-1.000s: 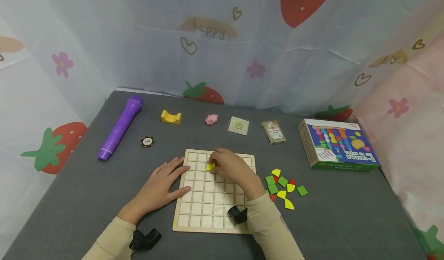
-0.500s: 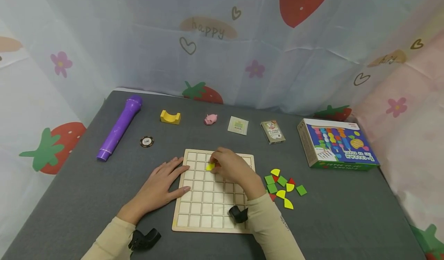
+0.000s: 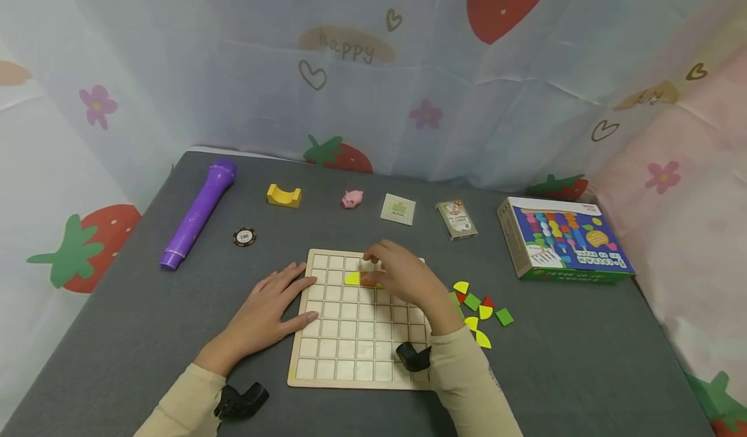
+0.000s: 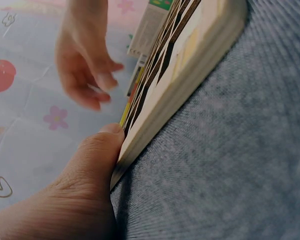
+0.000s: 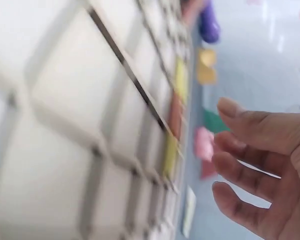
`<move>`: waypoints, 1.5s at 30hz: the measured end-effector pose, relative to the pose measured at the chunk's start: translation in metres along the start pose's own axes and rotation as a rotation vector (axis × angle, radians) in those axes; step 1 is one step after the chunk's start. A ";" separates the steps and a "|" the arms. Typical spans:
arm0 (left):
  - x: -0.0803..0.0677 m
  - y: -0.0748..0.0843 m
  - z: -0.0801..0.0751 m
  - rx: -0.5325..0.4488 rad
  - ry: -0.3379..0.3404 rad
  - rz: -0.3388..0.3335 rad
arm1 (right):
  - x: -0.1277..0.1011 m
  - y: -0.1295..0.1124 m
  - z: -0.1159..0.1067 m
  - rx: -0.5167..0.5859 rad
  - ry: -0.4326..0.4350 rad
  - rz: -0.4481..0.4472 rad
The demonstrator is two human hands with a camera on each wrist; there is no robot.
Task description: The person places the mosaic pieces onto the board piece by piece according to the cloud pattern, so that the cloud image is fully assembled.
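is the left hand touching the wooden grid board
Touching. In the left wrist view the thumb of the left hand presses against the edge of the wooden grid board, with no gap between them.

Soft, even, diffuse light fills the scene, bright but without glare; shadows under the hands are faint. The head view is sharp at its centre, with slight bending toward the edges. The right wrist view is heavily motion-blurred; the left wrist view blurs the far background.
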State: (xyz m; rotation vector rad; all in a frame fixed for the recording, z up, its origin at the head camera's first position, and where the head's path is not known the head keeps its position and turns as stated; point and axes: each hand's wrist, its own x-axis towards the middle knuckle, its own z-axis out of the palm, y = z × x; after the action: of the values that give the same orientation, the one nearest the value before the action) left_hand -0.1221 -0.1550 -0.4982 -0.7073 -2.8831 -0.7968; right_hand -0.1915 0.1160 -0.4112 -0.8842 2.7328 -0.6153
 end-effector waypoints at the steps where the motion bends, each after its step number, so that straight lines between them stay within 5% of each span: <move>1: 0.000 0.000 0.000 0.001 -0.004 -0.001 | -0.004 0.004 -0.006 0.011 0.010 0.020; 9: 0.001 0.000 -0.002 -0.001 -0.014 -0.012 | -0.046 0.043 -0.041 -0.055 0.034 0.191; 22: 0.000 -0.002 -0.001 -0.003 0.012 -0.003 | -0.089 0.089 -0.040 -0.136 -0.014 0.274; 32: 0.000 -0.004 0.002 -0.004 -0.003 -0.005 | -0.094 0.110 -0.026 -0.121 0.035 0.201; 45: 0.001 0.000 0.000 -0.009 -0.030 -0.020 | -0.086 0.110 -0.024 -0.100 0.007 0.300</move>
State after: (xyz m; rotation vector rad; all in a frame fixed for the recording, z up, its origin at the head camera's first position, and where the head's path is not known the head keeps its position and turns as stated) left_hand -0.1234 -0.1547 -0.4980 -0.6990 -2.9197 -0.8082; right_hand -0.1864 0.2563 -0.4331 -0.4746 2.8428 -0.4272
